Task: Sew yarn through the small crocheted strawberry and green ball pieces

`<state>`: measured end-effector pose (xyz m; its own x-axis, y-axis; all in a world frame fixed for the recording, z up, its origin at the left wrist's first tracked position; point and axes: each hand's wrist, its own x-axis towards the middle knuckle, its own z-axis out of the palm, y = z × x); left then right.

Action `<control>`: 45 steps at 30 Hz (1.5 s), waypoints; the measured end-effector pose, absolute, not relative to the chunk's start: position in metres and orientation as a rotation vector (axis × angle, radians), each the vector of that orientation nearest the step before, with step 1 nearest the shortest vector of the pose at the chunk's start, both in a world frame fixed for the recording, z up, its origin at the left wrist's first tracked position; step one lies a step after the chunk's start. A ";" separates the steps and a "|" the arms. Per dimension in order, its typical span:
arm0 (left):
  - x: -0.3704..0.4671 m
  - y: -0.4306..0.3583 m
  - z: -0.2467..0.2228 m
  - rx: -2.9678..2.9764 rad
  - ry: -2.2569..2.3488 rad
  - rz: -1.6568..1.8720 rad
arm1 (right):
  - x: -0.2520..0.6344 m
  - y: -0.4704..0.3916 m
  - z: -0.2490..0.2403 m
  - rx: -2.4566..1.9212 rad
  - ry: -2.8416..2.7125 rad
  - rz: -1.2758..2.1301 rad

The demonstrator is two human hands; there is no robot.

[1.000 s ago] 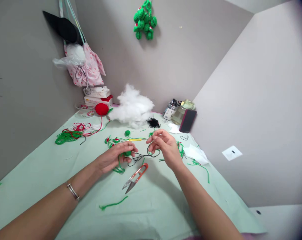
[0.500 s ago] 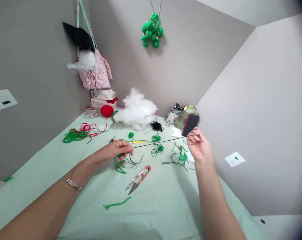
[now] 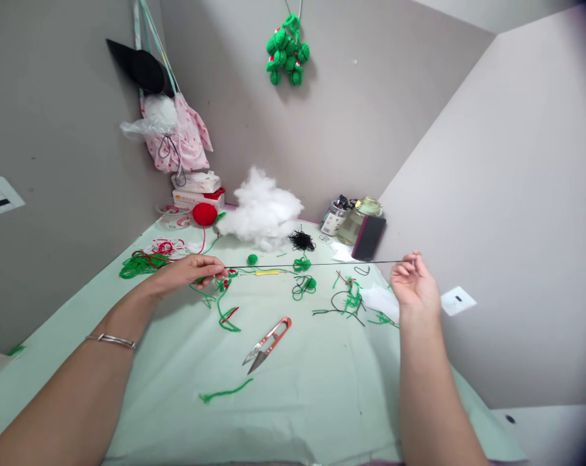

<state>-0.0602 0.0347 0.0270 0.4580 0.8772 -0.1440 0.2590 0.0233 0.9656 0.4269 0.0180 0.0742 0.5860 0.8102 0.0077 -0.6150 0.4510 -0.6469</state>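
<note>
A black yarn strand (image 3: 316, 264) runs straight and nearly level between my hands, above the table. My left hand (image 3: 195, 268) pinches one end, with a bit of green crochet work partly hidden under its fingers. My right hand (image 3: 414, 281) grips the other end between thumb and fingers. Below the strand lie a yellow-handled crochet hook (image 3: 267, 272) and a small green ball (image 3: 252, 259). Orange thread snips (image 3: 268, 343) rest with blades apart near the table's middle. In front of them is a short green yarn piece (image 3: 226, 391).
White stuffing (image 3: 261, 210) is heaped at the back beside a black yarn tangle (image 3: 302, 240). A red yarn ball (image 3: 204, 214) and green yarn (image 3: 144, 264) lie left. A phone (image 3: 369, 238) leans on a jar (image 3: 365, 217). Yarn scraps (image 3: 351, 301) lie right.
My hands have moved apart, left hand leftward and right hand rightward. The black strand between them is longer and more level. The view has shifted slightly.
</note>
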 end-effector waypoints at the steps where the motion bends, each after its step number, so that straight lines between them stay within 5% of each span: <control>1: -0.062 0.035 0.027 1.510 1.051 0.629 | 0.429 0.018 0.073 -0.653 -0.342 0.891; 26: -0.079 0.030 0.039 1.663 1.189 0.451 | 0.438 0.017 0.076 -0.835 -0.379 0.612; 36: 0.033 -0.015 0.027 1.698 0.927 0.734 | 0.227 -0.028 0.037 -1.163 -1.379 1.458; 45: 0.024 -0.004 0.018 1.791 1.075 0.923 | 0.247 -0.019 0.038 -1.190 -1.480 1.561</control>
